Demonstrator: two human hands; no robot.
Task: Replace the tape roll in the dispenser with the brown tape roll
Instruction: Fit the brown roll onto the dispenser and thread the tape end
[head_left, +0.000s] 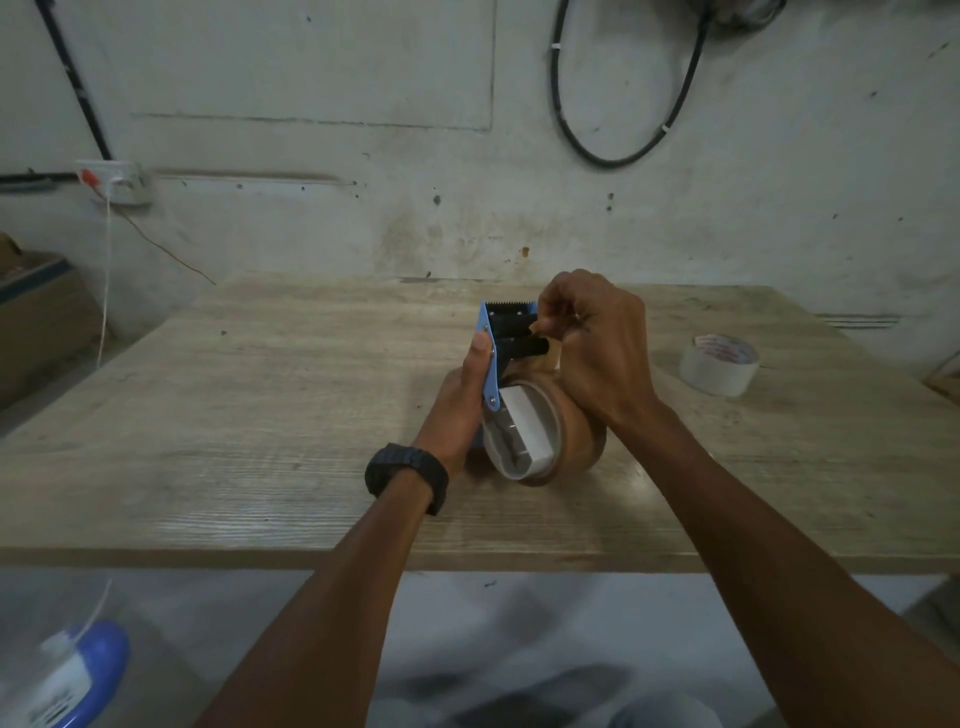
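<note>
Wooden table (260, 415): left hand (460, 395) clasps dispenser (491, 358); right hand (597, 343) pinches tape end, mostly hidden.

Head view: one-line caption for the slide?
Left hand grips blue dispenser loaded with brown tape roll; right hand works near the rollers; white roll lies aside.
</note>
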